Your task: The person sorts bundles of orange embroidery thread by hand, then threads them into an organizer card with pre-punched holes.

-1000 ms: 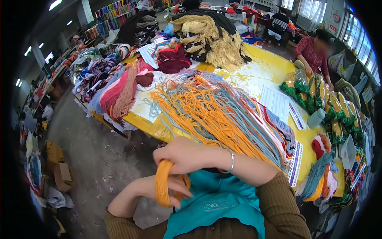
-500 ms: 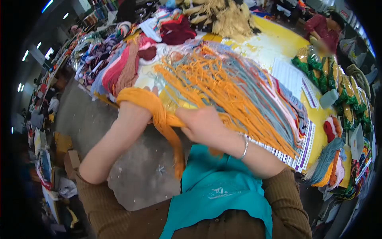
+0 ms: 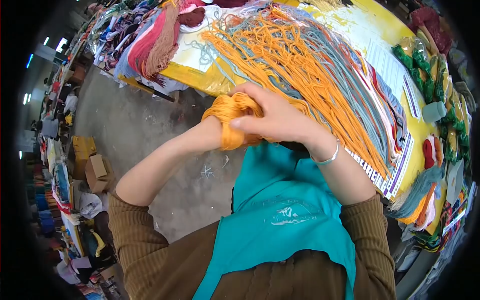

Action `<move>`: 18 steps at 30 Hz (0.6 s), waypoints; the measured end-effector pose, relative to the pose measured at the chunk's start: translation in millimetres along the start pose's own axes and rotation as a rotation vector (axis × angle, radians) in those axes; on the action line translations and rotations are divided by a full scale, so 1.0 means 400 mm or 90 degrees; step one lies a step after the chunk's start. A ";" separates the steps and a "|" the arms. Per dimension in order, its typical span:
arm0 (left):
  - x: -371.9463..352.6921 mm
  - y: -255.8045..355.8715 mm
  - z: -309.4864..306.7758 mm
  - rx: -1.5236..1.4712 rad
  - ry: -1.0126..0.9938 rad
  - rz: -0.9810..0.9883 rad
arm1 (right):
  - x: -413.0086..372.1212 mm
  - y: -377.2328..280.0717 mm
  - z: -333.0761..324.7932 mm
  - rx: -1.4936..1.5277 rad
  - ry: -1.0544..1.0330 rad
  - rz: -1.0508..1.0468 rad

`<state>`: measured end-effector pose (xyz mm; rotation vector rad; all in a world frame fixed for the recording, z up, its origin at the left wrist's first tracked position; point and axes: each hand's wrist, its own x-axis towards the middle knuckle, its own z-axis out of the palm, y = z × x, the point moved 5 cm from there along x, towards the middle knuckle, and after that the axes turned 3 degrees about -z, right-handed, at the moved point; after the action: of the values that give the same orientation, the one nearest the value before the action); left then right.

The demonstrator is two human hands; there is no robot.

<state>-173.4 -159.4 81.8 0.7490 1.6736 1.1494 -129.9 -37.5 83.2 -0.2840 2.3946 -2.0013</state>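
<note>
Yarn hank [image 3: 231, 111], orange, sits just above the centre of the frame, looped around the left hand [image 3: 216, 132] and held off the front edge of the desk [image 3: 352, 22]. The left hand is almost wholly covered by the loops, so its finger position cannot be determined. The right hand [image 3: 280, 120] lies over the hank from the right, fingers curled across the top and thumb pressed against the near side, clamping the strands. A silver bracelet [image 3: 327, 159] circles the right wrist. Behind the hands, loose orange and grey-blue yarn strands [image 3: 305, 65] fan across the desk toward the right. Pink and red yarn bundles [image 3: 150, 42] lie at the upper left. A printed colour card [image 3: 397, 170] sits at the right edge of the fan, with a teal bottle [image 3: 433, 111] further right. Cardboard boxes [image 3: 95, 170] stand on the floor at left.
</note>
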 end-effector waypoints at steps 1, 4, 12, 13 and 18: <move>0.007 -0.022 -0.009 0.119 0.047 0.089 | -0.007 -0.018 0.004 -0.157 0.036 -0.016; 0.013 -0.043 -0.030 0.308 0.055 0.032 | -0.018 0.005 0.004 -0.294 0.132 -0.014; -0.104 0.194 -0.029 0.500 0.242 0.316 | -0.103 0.168 -0.022 0.211 0.261 0.212; -0.125 0.214 -0.063 0.327 0.303 0.336 | -0.126 0.180 -0.028 0.188 0.270 0.206; -0.195 0.253 -0.184 0.047 0.383 0.378 | -0.210 0.200 -0.013 0.074 0.297 0.124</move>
<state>-214.9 -214.4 212.2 1.0601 2.0551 1.8731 -58.6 -7.1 -3.4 0.4511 2.4004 -2.2987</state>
